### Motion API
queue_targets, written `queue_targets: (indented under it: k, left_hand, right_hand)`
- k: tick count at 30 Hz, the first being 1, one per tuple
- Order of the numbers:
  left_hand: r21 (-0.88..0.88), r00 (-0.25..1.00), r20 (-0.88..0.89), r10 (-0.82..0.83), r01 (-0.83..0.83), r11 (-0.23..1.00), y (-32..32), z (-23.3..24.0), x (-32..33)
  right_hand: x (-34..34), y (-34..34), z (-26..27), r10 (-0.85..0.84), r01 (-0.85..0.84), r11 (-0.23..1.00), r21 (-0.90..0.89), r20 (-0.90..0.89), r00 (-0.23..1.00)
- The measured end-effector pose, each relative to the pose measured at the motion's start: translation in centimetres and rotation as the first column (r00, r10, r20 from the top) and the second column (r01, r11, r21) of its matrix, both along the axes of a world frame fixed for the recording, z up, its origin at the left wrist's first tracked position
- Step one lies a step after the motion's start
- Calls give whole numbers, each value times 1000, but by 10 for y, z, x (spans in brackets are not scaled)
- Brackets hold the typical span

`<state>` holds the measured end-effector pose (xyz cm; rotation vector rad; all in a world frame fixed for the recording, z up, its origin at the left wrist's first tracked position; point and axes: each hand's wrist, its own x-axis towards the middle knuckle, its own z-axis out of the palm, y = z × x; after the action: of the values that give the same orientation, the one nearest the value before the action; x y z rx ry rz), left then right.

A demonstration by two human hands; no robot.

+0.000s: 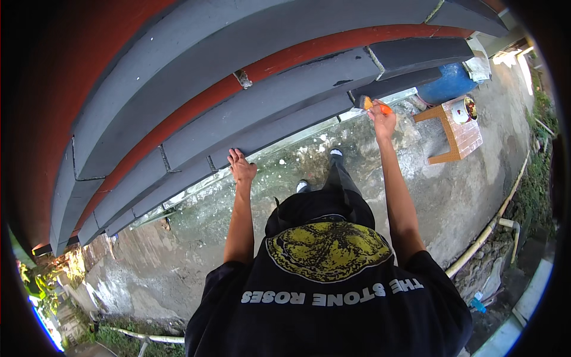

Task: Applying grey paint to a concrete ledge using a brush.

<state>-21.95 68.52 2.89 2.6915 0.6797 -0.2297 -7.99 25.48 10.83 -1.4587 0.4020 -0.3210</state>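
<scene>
My right hand (383, 119) grips the orange handle of a paintbrush (366, 103). The dark bristles meet the lower grey ledge of the wall (312, 105), close to a vertical joint between two sections. My left hand (241, 166) rests with fingers spread against the lower edge of that same ledge, farther left. Grey paint covers the stepped ledges, and a red band (308, 51) runs between them. Bare pale patches show at several joints, and dark spots mark the grey face near the brush.
A brown plastic stool (439, 129) stands at the right, bearing a paint tin (464, 110). Behind it sits a blue drum (448, 85). White spots dot the concrete ground (285, 201) around my feet. A pale pipe (475, 245) runs along the right edge near plants.
</scene>
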Motion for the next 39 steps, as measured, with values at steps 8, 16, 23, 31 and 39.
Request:
queue_targets:
  k: [8, 16, 23, 31, 39]
  left_hand:
    - [4, 998, -41, -42, 42, 999, 12, -14, 1]
    - [-11, 996, -87, -22, 21, 1000, 11, -8, -1]
    - [16, 990, -142, -23, 26, 1000, 6, -1, 5]
    - [-21, 988, -152, -23, 20, 1000, 9, 0, 2]
    - [-9, 989, -144, -20, 19, 1000, 5, 0, 3]
  right_hand:
    - [23, 33, 14, 186, -185, 725, -663, -71, 980]
    - [17, 69, -1, 259, -222, 497, -839, -101, 961]
    - [-9, 169, -10, 460, -389, 410, -825, -182, 869]
    - [-8, 178, 4, 557, -543, 560, -626, -201, 806]
    - [55, 25, -28, 283, -293, 729, -619, -117, 952]
